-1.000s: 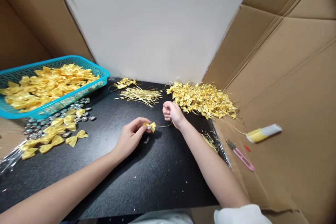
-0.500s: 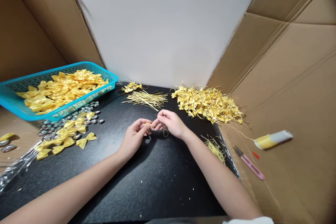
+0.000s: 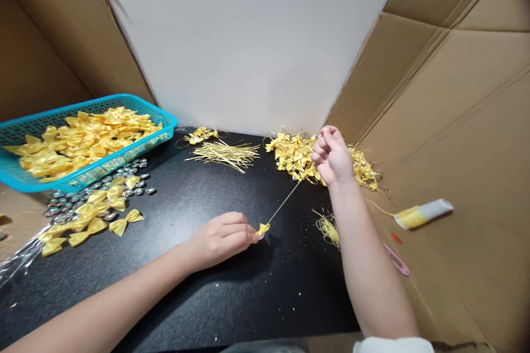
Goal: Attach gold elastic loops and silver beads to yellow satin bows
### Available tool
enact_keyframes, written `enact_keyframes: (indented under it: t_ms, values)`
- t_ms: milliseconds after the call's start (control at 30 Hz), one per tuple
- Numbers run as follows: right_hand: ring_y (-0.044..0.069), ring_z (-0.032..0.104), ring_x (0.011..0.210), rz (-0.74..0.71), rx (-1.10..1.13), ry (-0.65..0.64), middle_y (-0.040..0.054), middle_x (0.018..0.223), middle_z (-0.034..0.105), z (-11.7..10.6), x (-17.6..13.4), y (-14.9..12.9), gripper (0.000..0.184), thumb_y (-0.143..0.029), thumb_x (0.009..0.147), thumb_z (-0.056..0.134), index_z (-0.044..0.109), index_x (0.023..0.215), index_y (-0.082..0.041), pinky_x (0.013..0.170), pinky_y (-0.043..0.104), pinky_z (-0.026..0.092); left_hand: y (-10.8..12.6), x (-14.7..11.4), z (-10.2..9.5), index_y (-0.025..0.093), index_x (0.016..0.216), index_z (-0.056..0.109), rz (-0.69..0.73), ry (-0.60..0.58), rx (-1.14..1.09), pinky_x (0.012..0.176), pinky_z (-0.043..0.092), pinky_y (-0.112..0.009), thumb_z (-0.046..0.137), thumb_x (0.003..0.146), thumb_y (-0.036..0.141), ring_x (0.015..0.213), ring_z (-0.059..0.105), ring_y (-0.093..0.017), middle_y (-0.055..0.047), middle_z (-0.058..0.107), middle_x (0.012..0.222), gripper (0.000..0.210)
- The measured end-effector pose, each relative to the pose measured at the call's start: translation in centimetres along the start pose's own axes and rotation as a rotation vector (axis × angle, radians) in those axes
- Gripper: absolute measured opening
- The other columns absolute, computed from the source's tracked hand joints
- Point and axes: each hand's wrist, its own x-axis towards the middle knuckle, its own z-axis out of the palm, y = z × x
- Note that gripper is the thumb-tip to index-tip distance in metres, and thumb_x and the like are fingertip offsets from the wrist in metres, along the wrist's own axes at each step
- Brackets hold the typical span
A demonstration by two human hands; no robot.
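Note:
Low over the black tabletop, my left hand [image 3: 226,237] pinches a small yellow bow [image 3: 263,229] at its fingertips. A shiny bit shows under the bow, too small to make out fully. From the bow a thin gold cord [image 3: 285,200] runs taut, up and to the right. My right hand [image 3: 334,157] is raised in a closed grip toward the cord's far end; the end itself is hidden against the heap of finished-looking bows with cords [image 3: 293,154] behind it.
A blue basket [image 3: 171,127] of yellow bows stands at left. Silvery beads [image 3: 138,191] and loose bows [image 3: 118,226] lie before it. Cut gold cords [image 3: 227,154] lie at the back. Thread scraps [image 3: 327,229], pink snips [image 3: 396,259] and a thread spool [image 3: 422,213] are right.
My hands have moved apart. The right hand has risen up and right, stretching the cord; the left has come slightly nearer me, still holding the bow. My right forearm now partly covers the snips.

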Motion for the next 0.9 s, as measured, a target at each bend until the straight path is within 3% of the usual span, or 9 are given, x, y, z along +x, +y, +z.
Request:
enact_keyframes:
  t_ms: [100, 200, 300, 400, 500, 667, 800, 900]
  values:
    - [0.009, 0.012, 0.043, 0.025, -0.039, 0.005, -0.0086, 0.055, 0.016, 0.5, -0.1, 0.3, 0.022, -0.026, 0.095, 0.046, 0.039, 0.075, -0.026, 0.039, 0.023, 0.015, 0.2, 0.3, 0.3, 0.019, 0.089, 0.065, -0.002, 0.002, 0.040, 0.068, 0.051, -0.028, 0.049, 0.091, 0.010, 0.073, 0.063, -0.016, -0.007, 0.073, 0.078, 0.019]
    - [0.009, 0.017, 0.043, 0.009, -0.016, -0.009, -0.0081, 0.057, 0.016, 1.4, -0.2, 0.8, 0.024, -0.028, 0.096, 0.046, 0.039, 0.073, -0.025, 0.040, 0.022, 0.020, -0.1, 0.5, 0.1, 0.019, 0.083, 0.059, -0.078, 0.129, 0.106, 0.066, 0.049, -0.027, 0.049, 0.087, 0.006, 0.068, 0.058, -0.014, -0.004, 0.067, 0.071, 0.017]
    - [0.008, 0.028, 0.045, 0.056, 0.107, -0.017, -0.0077, 0.058, 0.026, 2.2, -0.2, 1.8, 0.023, -0.024, 0.095, 0.047, 0.041, 0.073, -0.024, 0.043, 0.019, 0.030, -0.2, 0.4, -0.5, 0.019, 0.081, 0.056, -0.099, 0.200, 0.260, 0.064, 0.046, -0.027, 0.050, 0.083, 0.004, 0.067, 0.053, -0.015, -0.003, 0.062, 0.070, 0.017]
    - [0.007, 0.046, 0.053, 0.242, 0.184, 0.007, -0.0065, 0.062, 0.044, 3.0, 0.0, 4.0, 0.019, -0.021, 0.091, 0.052, 0.045, 0.074, -0.022, 0.054, 0.018, 0.043, 0.5, 0.4, -0.7, 0.019, 0.076, 0.054, -0.044, 0.111, 0.382, 0.069, 0.045, -0.029, 0.050, 0.080, 0.003, 0.073, 0.052, -0.017, -0.004, 0.061, 0.075, 0.017]
    - [0.007, 0.054, 0.058, 0.383, 0.121, 0.042, -0.0059, 0.066, 0.055, 3.5, 0.3, 6.8, 0.015, -0.021, 0.084, 0.063, 0.051, 0.075, -0.021, 0.059, 0.019, 0.047, 1.4, 0.5, -0.1, 0.019, 0.071, 0.053, -0.042, -0.053, 0.422, 0.070, 0.044, -0.032, 0.049, 0.077, 0.005, 0.075, 0.052, -0.018, -0.005, 0.062, 0.079, 0.015]
    - [0.008, 0.058, 0.053, 0.497, 0.019, 0.067, -0.0043, 0.061, 0.061, 3.3, 0.7, 10.2, 0.019, -0.020, 0.074, 0.074, 0.055, 0.073, -0.019, 0.056, 0.020, 0.046, 2.3, 0.6, 1.2, 0.019, 0.069, 0.052, -0.114, -0.236, 0.431, 0.065, 0.039, -0.033, 0.054, 0.073, 0.009, 0.071, 0.050, -0.019, -0.003, 0.059, 0.073, 0.011]
    - [0.007, 0.058, 0.050, 0.510, -0.013, 0.095, -0.0050, 0.059, 0.062, 2.6, 1.1, 10.8, 0.018, -0.020, 0.078, 0.071, 0.054, 0.075, -0.020, 0.055, 0.020, 0.048, 2.3, 0.5, 1.6, 0.018, 0.070, 0.054, -0.168, -0.306, 0.370, 0.064, 0.041, -0.030, 0.054, 0.075, 0.007, 0.071, 0.051, -0.018, -0.003, 0.060, 0.075, 0.012]
    - [0.005, 0.050, 0.043, 0.495, -0.039, 0.118, -0.0087, 0.052, 0.053, 2.5, 1.9, 10.6, 0.018, -0.022, 0.085, 0.066, 0.050, 0.075, -0.020, 0.051, 0.018, 0.046, 2.4, 0.3, 1.8, 0.017, 0.074, 0.059, -0.160, -0.319, 0.330, 0.063, 0.043, -0.028, 0.050, 0.086, 0.010, 0.070, 0.052, -0.017, -0.003, 0.060, 0.076, 0.016]
